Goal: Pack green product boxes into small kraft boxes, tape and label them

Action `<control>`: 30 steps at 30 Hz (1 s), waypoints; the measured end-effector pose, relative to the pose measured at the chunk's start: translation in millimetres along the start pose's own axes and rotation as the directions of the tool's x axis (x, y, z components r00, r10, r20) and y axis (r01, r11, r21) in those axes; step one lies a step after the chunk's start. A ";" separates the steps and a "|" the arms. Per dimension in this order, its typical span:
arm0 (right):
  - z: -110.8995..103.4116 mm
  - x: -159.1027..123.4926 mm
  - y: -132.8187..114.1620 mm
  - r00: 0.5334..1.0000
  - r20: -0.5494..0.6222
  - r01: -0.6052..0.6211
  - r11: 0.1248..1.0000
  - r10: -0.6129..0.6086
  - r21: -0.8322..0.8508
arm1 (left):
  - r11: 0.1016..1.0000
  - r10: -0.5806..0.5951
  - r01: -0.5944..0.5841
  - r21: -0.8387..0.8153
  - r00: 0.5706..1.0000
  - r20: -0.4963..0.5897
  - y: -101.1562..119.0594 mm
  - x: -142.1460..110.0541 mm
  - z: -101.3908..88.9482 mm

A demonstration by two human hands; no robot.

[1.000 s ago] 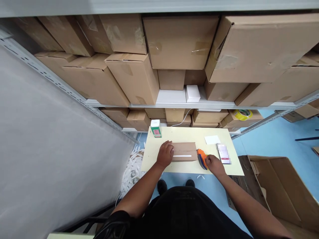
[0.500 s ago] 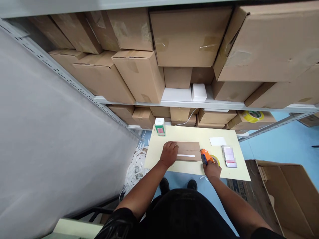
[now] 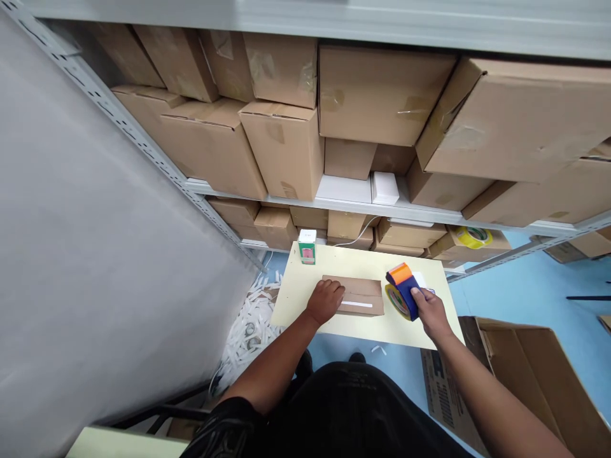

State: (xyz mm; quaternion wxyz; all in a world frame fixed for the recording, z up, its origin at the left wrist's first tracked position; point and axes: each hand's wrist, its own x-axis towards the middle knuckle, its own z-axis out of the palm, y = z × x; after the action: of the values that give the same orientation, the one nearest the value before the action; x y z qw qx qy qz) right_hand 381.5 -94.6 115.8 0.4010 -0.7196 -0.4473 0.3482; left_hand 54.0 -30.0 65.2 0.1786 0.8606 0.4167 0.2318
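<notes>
A small flat cardboard box [image 3: 360, 291] with a white strip on its front lies on the cream tabletop [image 3: 296, 305]. Gripping its left end is my left hand [image 3: 326, 300], fingers bent over the top. My right hand [image 3: 431, 310] is closed around a blue and orange tape dispenser [image 3: 405, 286] loaded with a yellow-edged roll, raised just right of the box. Behind the dispenser, a white card [image 3: 419, 278] is partly covered, and the phone is mostly hidden. A green and white small box [image 3: 307, 247] stands at the table's back left.
Shelves with several cardboard boxes [image 3: 281, 149] rise behind the table. A yellow tape roll [image 3: 474, 237] rests on a lower box. An open carton [image 3: 529, 362] stands on the floor at right; white paper strips [image 3: 243, 327] are heaped at left beside the wall [image 3: 119, 254].
My right hand has lifted the tape dispenser from the table beside the box and turned it, so its blue side and roll now show. My left hand stays on the cardboard box.
</notes>
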 end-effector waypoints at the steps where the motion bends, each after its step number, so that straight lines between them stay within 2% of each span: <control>1: 4.6 4.0 -12.9 0.998 0.064 0.009 1.000 -0.008 -0.003 | 1.000 0.003 -0.003 0.007 1.000 0.002 0.6 -0.9 0.1; 4: 24.9 14.5 -42.2 0.966 0.256 0.055 0.998 -0.043 -0.037 | 1.000 0.009 -0.009 0.009 1.000 -0.002 2.2 -1.7 -0.1; 6: 39.6 19.3 -52.7 0.935 0.352 0.081 0.995 -0.053 -0.064 | 1.000 -0.007 0.007 -0.018 1.000 -0.009 3.5 -1.0 -2.4; 9: 56.0 23.8 -58.3 0.901 0.430 0.111 0.987 -0.051 -0.116 | 0.991 -0.056 0.053 -0.124 0.998 -0.016 4.9 0.4 -11.6; 11: 61.6 25.9 -59.0 0.889 0.454 0.134 0.980 -0.054 -0.147 | 0.956 -0.133 0.121 -0.266 0.991 -0.026 4.8 1.2 -20.8; 13: 63.8 27.6 -60.1 0.882 0.467 0.151 0.974 -0.056 -0.168 | 0.854 -0.250 0.212 -0.474 0.968 -0.016 4.4 2.5 -30.3; 15: 64.4 28.7 -62.7 0.877 0.478 0.159 0.970 -0.054 -0.183 | 0.689 -0.357 0.283 -0.668 0.934 0.027 5.2 5.0 -38.3; 18: 65.2 29.4 -68.2 0.871 0.489 0.178 0.962 -0.055 -0.208 | 0.480 -0.441 0.339 -0.809 0.891 0.112 10.0 11.8 -44.8; 21: 66.8 29.8 -72.5 0.862 0.504 0.191 0.955 -0.053 -0.227 | 0.370 -0.480 0.385 -0.846 0.858 0.180 16.5 19.9 -44.3; 23: 67.9 30.3 -73.8 0.858 0.512 0.194 0.952 -0.047 -0.237 | 0.337 -0.504 0.411 -0.847 0.839 0.207 19.0 23.7 -41.3; 30: 71.6 32.7 -83.7 0.855 0.518 0.220 0.923 -0.026 -0.316 | 0.365 -0.609 0.516 -0.775 0.762 0.220 12.2 24.0 -33.9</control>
State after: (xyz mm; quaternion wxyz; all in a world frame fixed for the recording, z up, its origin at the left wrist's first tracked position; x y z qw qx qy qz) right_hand 301.1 -22.1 154.3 0.1514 -0.6342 -0.6389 0.4083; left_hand 56.2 -14.1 105.4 0.5909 0.4754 0.5422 0.3619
